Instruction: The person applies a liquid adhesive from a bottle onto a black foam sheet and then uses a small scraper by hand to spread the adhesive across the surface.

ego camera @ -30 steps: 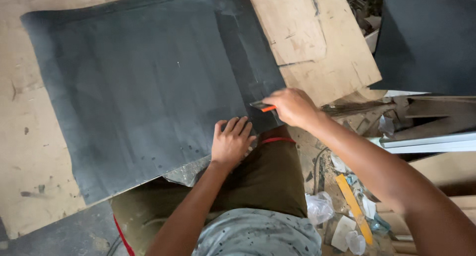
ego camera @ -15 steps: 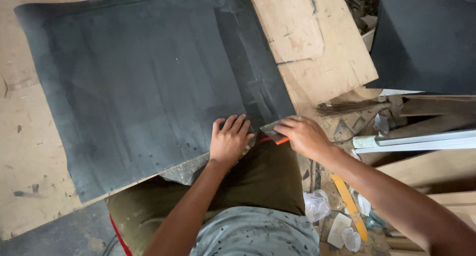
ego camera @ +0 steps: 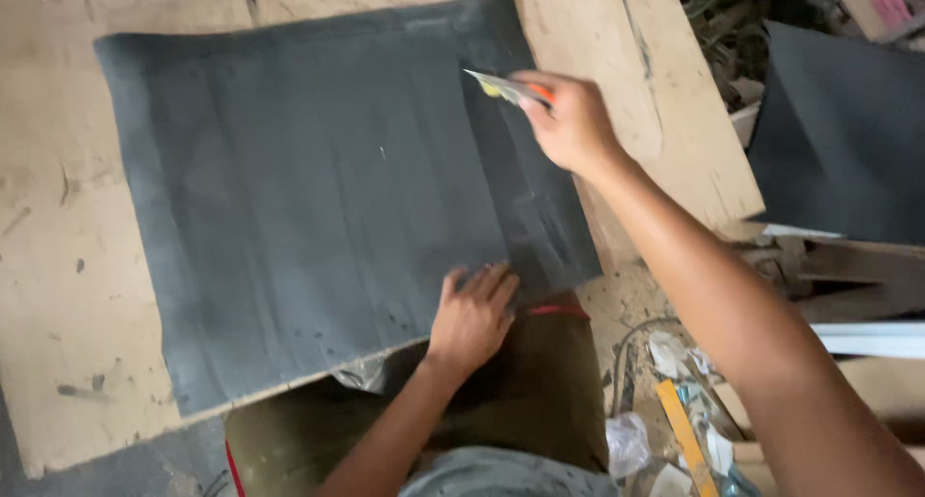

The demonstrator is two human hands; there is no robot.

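A large dark grey rubbery sheet (ego camera: 308, 208) lies flat on a plywood board (ego camera: 58, 266). My left hand (ego camera: 474, 314) presses flat on the sheet's near edge, fingers spread. My right hand (ego camera: 570, 123) is over the sheet's far right part, gripping a utility knife (ego camera: 506, 88) with an orange body and a blade pointing left onto the sheet. A straight line runs down the sheet from near the knife toward my left hand. My knee in brown trousers (ego camera: 520, 391) is under the near edge.
Another dark sheet (ego camera: 848, 141) lies at the right. A wooden plank (ego camera: 674, 102) runs beside the main sheet. Scrap wood, plastic wrappers and a yellow ruler (ego camera: 686, 439) clutter the floor at lower right. A white bar (ego camera: 872, 338) lies at right.
My right hand with the knife has moved from the sheet's near edge beside my left hand up to its far part. The left hand stays pressed on the near edge.
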